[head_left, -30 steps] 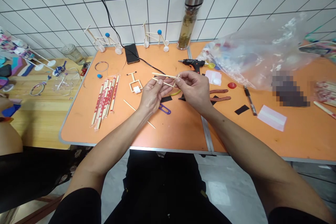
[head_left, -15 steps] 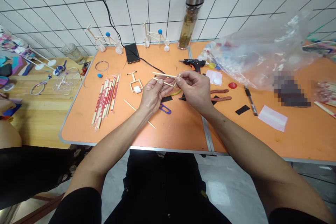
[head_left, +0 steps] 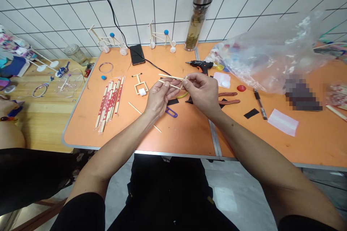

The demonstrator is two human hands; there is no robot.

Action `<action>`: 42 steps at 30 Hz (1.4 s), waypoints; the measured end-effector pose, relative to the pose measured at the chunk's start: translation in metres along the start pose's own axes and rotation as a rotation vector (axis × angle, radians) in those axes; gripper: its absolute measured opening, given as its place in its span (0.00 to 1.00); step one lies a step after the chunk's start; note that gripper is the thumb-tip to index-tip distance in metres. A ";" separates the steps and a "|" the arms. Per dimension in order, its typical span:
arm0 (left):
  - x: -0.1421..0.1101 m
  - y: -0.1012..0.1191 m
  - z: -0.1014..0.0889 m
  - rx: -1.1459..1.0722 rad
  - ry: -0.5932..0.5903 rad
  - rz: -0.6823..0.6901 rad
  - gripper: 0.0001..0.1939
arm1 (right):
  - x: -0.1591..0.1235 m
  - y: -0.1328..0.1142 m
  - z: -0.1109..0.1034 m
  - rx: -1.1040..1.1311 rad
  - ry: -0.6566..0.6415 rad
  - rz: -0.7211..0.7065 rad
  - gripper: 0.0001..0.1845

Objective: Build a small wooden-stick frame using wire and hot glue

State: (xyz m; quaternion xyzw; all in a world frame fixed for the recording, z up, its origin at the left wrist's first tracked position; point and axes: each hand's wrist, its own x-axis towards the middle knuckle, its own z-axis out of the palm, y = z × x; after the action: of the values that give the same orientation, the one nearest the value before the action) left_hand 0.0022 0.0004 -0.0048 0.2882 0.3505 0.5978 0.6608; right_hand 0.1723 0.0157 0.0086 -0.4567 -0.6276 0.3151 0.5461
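Here, two thin wooden sticks [head_left: 172, 78] are pinched by the fingertips of both the left hand [head_left: 159, 95] and the right hand [head_left: 202, 92], and are held above the orange table [head_left: 81, 126]. A hot glue gun [head_left: 199, 65] is laid just beyond the right hand, and a purple clip [head_left: 170, 113] below the left.

Two thin wooden sticks [head_left: 170, 77], nearly parallel, held up
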 end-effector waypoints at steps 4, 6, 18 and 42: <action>0.000 0.000 0.001 -0.008 -0.005 0.008 0.08 | 0.000 0.000 0.001 0.015 0.013 -0.003 0.18; -0.001 -0.001 0.001 -0.009 0.007 0.008 0.10 | 0.000 0.001 0.001 0.010 0.015 -0.005 0.19; -0.002 -0.003 0.001 -0.016 0.006 0.023 0.10 | 0.000 0.000 0.001 -0.009 0.029 -0.013 0.18; -0.004 0.000 0.002 0.005 -0.040 0.073 0.11 | -0.005 -0.009 -0.004 -0.190 0.055 -0.224 0.06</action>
State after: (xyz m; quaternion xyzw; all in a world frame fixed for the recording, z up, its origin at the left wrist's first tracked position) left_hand 0.0041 -0.0031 -0.0033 0.3143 0.3283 0.6146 0.6447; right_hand 0.1741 0.0077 0.0151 -0.4419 -0.6865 0.1788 0.5490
